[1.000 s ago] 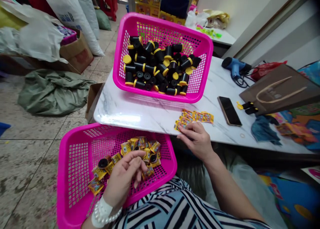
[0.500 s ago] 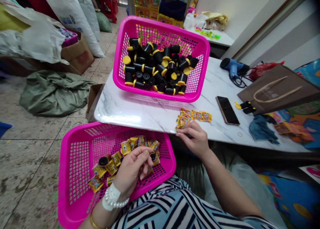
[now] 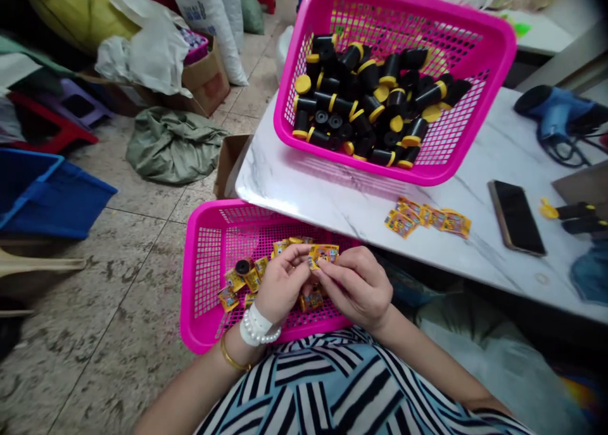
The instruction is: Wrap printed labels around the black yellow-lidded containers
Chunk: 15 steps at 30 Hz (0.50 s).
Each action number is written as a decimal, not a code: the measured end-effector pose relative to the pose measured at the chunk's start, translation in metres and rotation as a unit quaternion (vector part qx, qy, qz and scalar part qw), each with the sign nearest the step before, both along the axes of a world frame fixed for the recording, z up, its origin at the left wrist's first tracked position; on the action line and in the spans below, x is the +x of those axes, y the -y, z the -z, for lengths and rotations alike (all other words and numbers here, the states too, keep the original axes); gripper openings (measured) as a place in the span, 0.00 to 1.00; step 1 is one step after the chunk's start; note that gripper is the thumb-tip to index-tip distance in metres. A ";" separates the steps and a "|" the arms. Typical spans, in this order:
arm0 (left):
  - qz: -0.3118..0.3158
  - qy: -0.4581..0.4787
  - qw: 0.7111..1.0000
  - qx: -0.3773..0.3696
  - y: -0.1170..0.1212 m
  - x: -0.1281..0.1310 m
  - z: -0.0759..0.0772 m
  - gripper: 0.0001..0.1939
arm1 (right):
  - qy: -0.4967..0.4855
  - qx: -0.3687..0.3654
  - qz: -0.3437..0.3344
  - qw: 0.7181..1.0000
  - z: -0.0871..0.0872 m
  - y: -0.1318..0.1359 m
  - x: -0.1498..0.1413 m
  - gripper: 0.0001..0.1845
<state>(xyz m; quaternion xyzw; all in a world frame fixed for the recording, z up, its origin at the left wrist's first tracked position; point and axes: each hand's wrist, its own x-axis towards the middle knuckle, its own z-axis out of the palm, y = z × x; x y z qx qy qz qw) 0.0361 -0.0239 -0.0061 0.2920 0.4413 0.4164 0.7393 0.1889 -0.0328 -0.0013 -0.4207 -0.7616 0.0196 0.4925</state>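
Note:
Between my hands, above the lower pink basket (image 3: 192, 283), is a yellow printed label (image 3: 327, 252). My left hand (image 3: 284, 286) pinches its left end, and the fingers of my right hand (image 3: 360, 287) close on its right side. Underneath, the basket holds several small canisters wrapped in yellow printed labels (image 3: 234, 279), with a black round end (image 3: 242, 267) showing on one. My hands hide part of these. Several more loose yellow labels (image 3: 406, 218) lie overlapping near the table's front edge.
On the white marbled table (image 3: 304, 188) stands another pink basket (image 3: 494, 49) of black canisters with yellow caps (image 3: 370, 74). A phone (image 3: 517, 218), two loose black canisters (image 3: 577, 211) and a blue heat gun (image 3: 555, 115) lie to the right. A blue bin (image 3: 57, 194) stands left.
My right hand has left the pile on the table with a label and come to my left hand over the lower basket. Both now hold it. The camera view has shifted left and down.

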 end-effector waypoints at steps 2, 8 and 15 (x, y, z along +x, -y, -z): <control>-0.004 0.038 0.999 -0.011 0.003 -0.003 0.002 0.17 | -0.012 -0.014 0.012 1.000 0.003 -0.001 -0.003 0.10; -0.002 0.016 1.000 0.020 -0.001 -0.014 0.011 0.13 | -0.014 -0.093 -0.049 0.994 0.001 -0.001 -0.005 0.09; 0.110 -0.131 0.983 0.068 -0.004 -0.025 -0.007 0.21 | -0.063 -0.370 -0.079 0.924 -0.012 -0.006 0.007 0.08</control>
